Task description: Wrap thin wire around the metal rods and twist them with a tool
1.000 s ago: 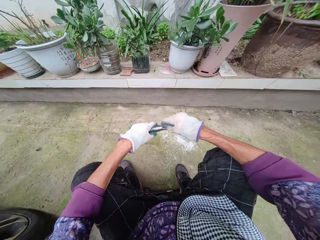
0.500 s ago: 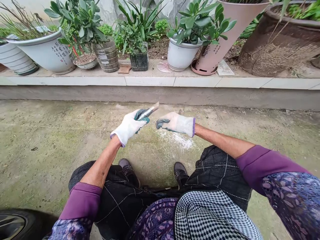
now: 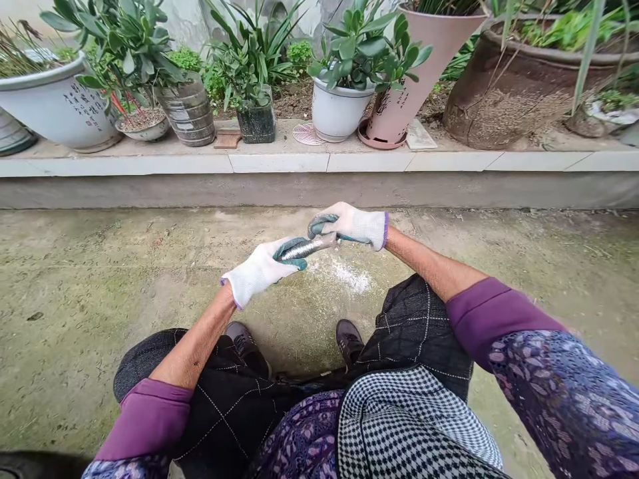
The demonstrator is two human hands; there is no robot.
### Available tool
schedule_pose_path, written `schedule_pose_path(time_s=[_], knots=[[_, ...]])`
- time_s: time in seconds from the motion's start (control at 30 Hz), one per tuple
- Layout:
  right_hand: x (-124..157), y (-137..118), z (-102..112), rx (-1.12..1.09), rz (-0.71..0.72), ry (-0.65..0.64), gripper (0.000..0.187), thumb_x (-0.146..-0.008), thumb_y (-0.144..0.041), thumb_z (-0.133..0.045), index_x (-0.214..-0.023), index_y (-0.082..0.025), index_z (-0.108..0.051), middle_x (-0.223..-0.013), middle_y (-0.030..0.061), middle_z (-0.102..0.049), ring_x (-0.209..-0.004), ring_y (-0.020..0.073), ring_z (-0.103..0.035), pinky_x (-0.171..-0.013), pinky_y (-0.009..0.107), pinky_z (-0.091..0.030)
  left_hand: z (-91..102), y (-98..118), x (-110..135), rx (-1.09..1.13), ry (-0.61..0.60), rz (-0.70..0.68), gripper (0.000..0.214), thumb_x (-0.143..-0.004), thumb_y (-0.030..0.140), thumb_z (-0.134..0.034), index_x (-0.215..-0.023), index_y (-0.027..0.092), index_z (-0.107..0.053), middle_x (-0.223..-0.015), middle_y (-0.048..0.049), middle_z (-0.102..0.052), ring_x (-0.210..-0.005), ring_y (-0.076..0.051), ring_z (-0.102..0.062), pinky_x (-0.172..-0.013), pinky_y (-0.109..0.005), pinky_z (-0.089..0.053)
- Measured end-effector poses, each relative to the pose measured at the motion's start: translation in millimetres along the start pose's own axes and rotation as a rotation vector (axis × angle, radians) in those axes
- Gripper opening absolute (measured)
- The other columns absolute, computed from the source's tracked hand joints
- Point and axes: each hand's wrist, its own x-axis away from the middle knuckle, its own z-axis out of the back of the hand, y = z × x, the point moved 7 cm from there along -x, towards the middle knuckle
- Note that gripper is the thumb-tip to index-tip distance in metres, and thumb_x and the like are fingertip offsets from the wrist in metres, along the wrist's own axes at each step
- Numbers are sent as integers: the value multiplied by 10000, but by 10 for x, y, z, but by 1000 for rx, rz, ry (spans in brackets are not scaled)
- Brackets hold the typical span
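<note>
Both my hands wear white gloves with green palms. My left hand is closed round the lower end of a small silvery fish, held out in front of my knees. The right hand is curled at the fish's upper end, fingers bent against it; whether it holds a tool is hidden. Beneath the hands a patch of white scales lies scattered on the concrete ground. I sit low, with my black shoes just below the patch.
A raised tiled ledge runs across the far side, lined with potted plants: a white bowl pot, a white pot, a pink pot and a big brown pot.
Half a second ago my hands were apart with the fish raised in the left one. Now the right hand is back at the fish's end. My view has shifted right.
</note>
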Motion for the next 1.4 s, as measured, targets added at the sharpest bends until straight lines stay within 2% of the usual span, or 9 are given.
schedule_pose_path(time_s=[0.23, 0.43, 0.5, 0.63, 0.77, 1.0, 1.17, 1.27, 1.4], knots=[[-143, 85, -372, -31, -11, -89, 257, -794, -281, -528, -885, -135, -719, -590, -35, -530, -478, 67, -404, -469, 215, -319, 158, -146, -34, 179, 130, 102, 464, -753, 327, -680, -1195, 186, -658, -718, 19, -601, -447, -68, -412, -402, -198, -369], [-49, 7, -436, 432, -44, -79, 214, -846, -268, -534, -851, -180, -729, -652, -19, -602, -556, 91, -434, -546, 240, -311, 210, -278, -204, -588, 172, 90, 353, -840, 335, -646, -1182, 248, -660, -974, -83, -718, -797, -214, -658, -720, -302, -474], [-22, -8, -394, 515, -57, -91, 221, -845, -257, -535, -888, -194, -742, -665, -12, -624, -563, 100, -456, -549, 247, -312, 135, -297, -212, -663, 110, 105, 313, -855, 291, -632, -1159, 227, -669, -984, -107, -719, -856, -244, -671, -766, -329, -468], [-23, 19, -216, 453, -54, -73, 214, -813, -246, -549, -868, -201, -752, -724, -8, -674, -603, 106, -506, -564, 238, -346, -55, -204, -130, -449, -27, 34, 324, -780, 225, -719, -1101, 188, -697, -934, -68, -729, -844, -205, -657, -781, -301, -469], [-47, 58, -98, 106, -40, -65, 210, -740, -235, -576, -843, -163, -744, -788, 9, -702, -634, 101, -533, -563, 217, -391, -60, -97, -34, -312, -72, -6, 425, -784, 245, -725, -1201, 176, -678, -924, -24, -729, -725, -132, -609, -696, -258, -478], [-52, 19, -337, -140, -140, -80, 229, -763, -273, -562, -866, -140, -718, -506, -58, -474, -414, 64, -364, -407, 209, -280, 198, -135, -36, 211, 136, 77, 552, -790, 172, -704, -1324, 88, -593, -977, -83, -723, -636, -91, -519, -603, -244, -453], [-35, -36, -501, 163, -101, -77, 219, -814, -218, -529, -874, -154, -729, -634, -17, -575, -521, 80, -445, -503, 218, -337, 258, -101, -63, -216, 271, 50, 474, -789, 202, -729, -1249, 156, -624, -1051, -81, -725, -865, -184, -619, -781, -288, -472], [-9, -57, -500, 404, -90, -87, 197, -843, -219, -542, -882, -178, -730, -683, -8, -611, -543, 85, -450, -538, 235, -324, 184, -109, -75, -515, 222, 73, 365, -817, 246, -716, -1173, 210, -645, -1015, -81, -715, -967, -237, -639, -843, -313, -446], [-4, -51, -387, 589, -84, -79, 168, -832, -223, -558, -839, -196, -724, -657, -6, -613, -548, 99, -440, -541, 259, -290, 64, -115, -68, -533, 136, 55, 276, -818, 212, -703, -1091, 210, -662, -897, -69, -699, -942, -242, -651, -851, -315, -432]])
